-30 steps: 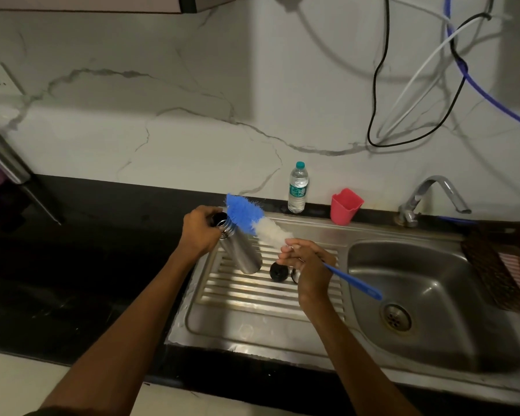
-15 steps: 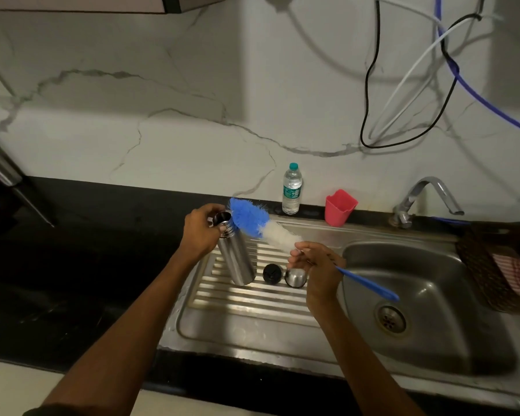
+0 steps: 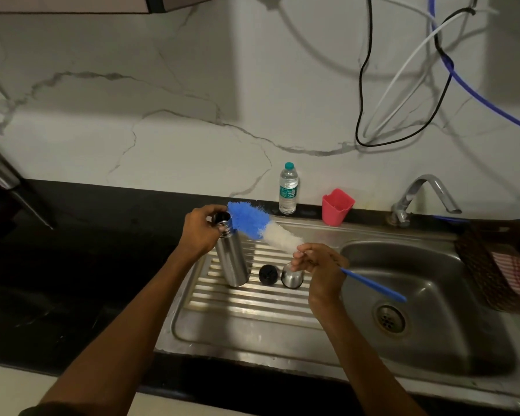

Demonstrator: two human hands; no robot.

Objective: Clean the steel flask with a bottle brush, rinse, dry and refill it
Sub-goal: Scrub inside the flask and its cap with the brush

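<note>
The flask (image 3: 232,259) is brushed steel with a dull sheen. The bottle brush (image 3: 261,228) has fluffy blue and white bristles on a thin, smooth blue plastic handle. Two caps lie on the ribbed drainboard (image 3: 246,298): one matt black plastic (image 3: 267,275), one polished steel (image 3: 291,277). The sink (image 3: 433,298) is satin steel, the tap (image 3: 415,199) shiny metal. The desk (image 3: 72,265) is glossy black stone, the wall (image 3: 162,115) smooth veined marble. The water bottle (image 3: 288,189) is clear plastic, the cup (image 3: 336,207) matt red plastic.
</note>
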